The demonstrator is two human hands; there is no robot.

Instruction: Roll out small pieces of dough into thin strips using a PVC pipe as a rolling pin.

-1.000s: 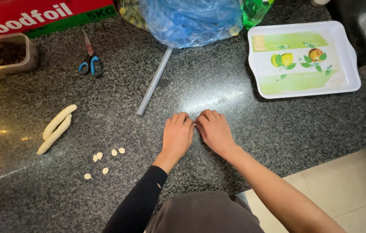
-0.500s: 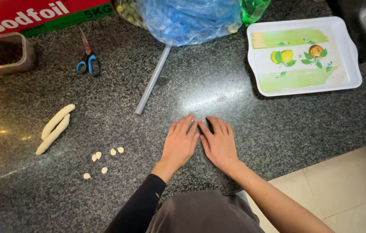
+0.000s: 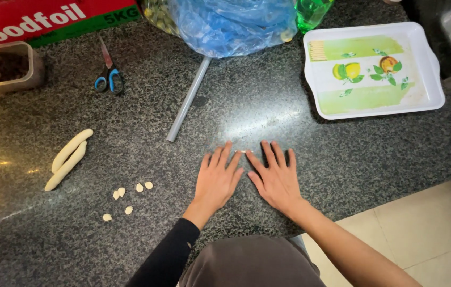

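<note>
Here both hands lie flat on the dark speckled counter [image 3: 129,106], near its front edge, mid-width. Left hand [image 3: 216,179] & right hand [image 3: 276,178] are fully open, fingers spread, palms down, gripping nothing. Index tips angle toward each other, and a small pale dough bit [image 3: 240,152] peeks out btwn them; prob. it's being rolled or pressed under the fingers, which would explain the flat palms. Can't tell how much of it is hidden.

Left forearm is in a black sleeve, right forearm bare; both run in from the front edge and meet in a V.

Other stuff sits out of the work zone but within reach: two dough ropes [image 3: 67,158] side by side toward the left edge, small cut dough pieces [image 3: 127,197] scattered just left of the left hand, a grey rolling stick [image 3: 188,101] lying diagonally mid-counter. At the back edge: blue-handled scissors [image 3: 108,78], a clear tub [image 3: 3,66] w/ dark contents, a red foil box [image 3: 50,18], a blue plastic bag [image 3: 233,24]. A white tray [image 3: 374,69] w/ fruit print lies at the back right corner.
</note>
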